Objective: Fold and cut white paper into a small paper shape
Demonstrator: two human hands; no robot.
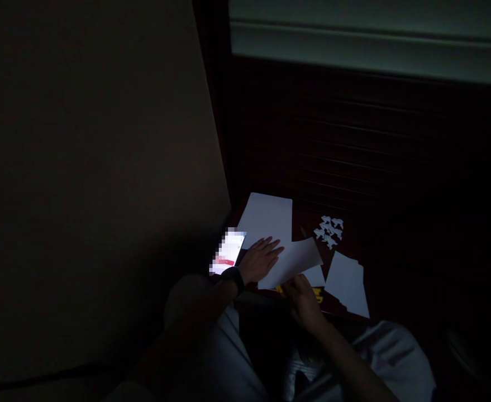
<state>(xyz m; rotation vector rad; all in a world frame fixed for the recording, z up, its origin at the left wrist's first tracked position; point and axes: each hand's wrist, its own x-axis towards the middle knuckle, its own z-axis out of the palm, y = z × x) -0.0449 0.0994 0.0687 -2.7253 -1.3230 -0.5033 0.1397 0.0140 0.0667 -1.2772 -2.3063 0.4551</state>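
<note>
Right, we start at the left hand [263,261] — flat, fingers extended, gripping nothing, laid over the left edge of a white, slightly curled paper sheet [295,258], apparently to keep it from sliding. Over at that sheet's near edge, the right hand [303,298] has its fingers bent in; whether they grasp the paper or the bright yellow, hard-looking object [318,296] showing beside them, I cannot tell in this gloom.

The curled sheet, then, lies between the two hands, its right corner lifted, partly covering a smaller white paper piece [315,274]. Just left of the left wrist glows a phone with a lit white screen [229,251], probably set there to be read or for its light. Beyond the fingers, a large white sheet [268,220] lies at the far left.

Out to the right — overlapping white paper sheets [348,282] near, a cluster of small white paper cut-outs [329,230] farther off, seemingly grouped to stay out of the hands' way.
</note>
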